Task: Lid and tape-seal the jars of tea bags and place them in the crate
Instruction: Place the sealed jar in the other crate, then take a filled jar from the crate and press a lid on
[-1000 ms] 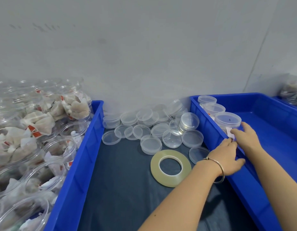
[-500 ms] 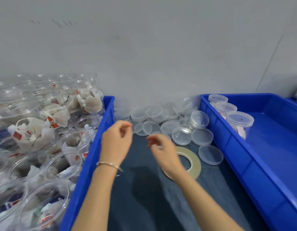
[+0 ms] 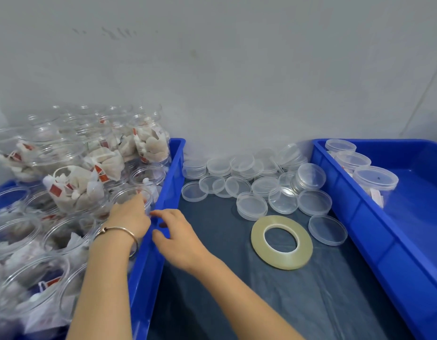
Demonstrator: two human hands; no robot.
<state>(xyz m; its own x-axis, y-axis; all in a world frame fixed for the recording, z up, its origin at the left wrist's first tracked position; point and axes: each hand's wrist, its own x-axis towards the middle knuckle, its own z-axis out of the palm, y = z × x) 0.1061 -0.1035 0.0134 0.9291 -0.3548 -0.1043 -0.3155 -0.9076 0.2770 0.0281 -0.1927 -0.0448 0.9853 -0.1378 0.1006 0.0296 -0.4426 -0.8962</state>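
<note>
An open clear jar [image 3: 129,193] of tea bags stands near the right wall of the left blue crate [image 3: 161,241], among several other open jars. My left hand [image 3: 129,217], a bangle on its wrist, reaches into that crate and its fingers curl round this jar's near rim. My right hand [image 3: 177,233] hovers over the crate's rim right beside it, fingers loosely curled and holding nothing. A flat roll of clear tape [image 3: 259,244] lies on the dark table cover. Three lidded jars [image 3: 375,179] stand at the back left of the right blue crate [image 3: 359,217].
Several loose clear lids [image 3: 251,207] lie scattered and stacked at the back of the table between the two crates, against the grey wall. One lid [image 3: 327,229] lies by itself beside the tape roll. Jars of tea bags [image 3: 151,143] are piled high at the back left.
Both hands left the lidded jar in the right crate and crossed to the left. My left hand has dropped into the left crate onto an open jar; my right hand followed to the rim.
</note>
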